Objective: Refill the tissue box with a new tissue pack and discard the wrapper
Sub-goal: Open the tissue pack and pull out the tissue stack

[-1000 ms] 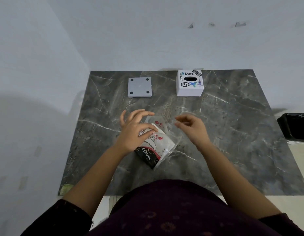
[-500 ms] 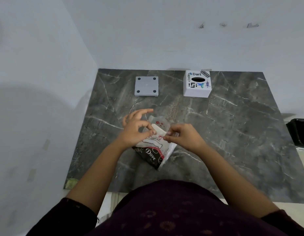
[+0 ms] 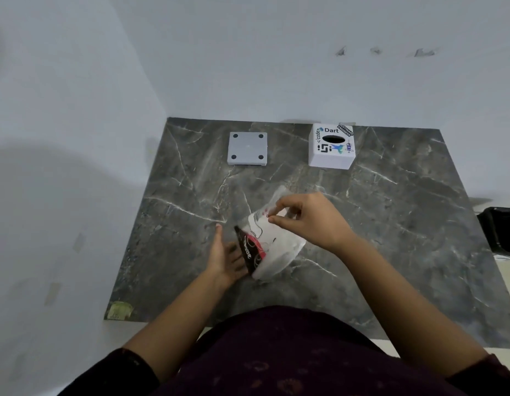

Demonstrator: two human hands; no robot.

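A tissue pack in clear plastic wrapper with a black and red label is tilted up on the dark marble table, near the front centre. My right hand pinches the top edge of its wrapper. My left hand lies flat against the pack's left, labelled side and supports it from below. The white tissue box, covered with stickers and with a dark oval slot on top, stands at the back right. Its grey square base plate lies apart at the back centre.
A black bin stands beyond the table's right edge. White walls close in the left and the back. A small greenish patch marks the table's front left corner.
The pack has been tipped up from lying flat. My right hand moved onto its top edge and pinched it; my left hand slid down from the top to the pack's left side.
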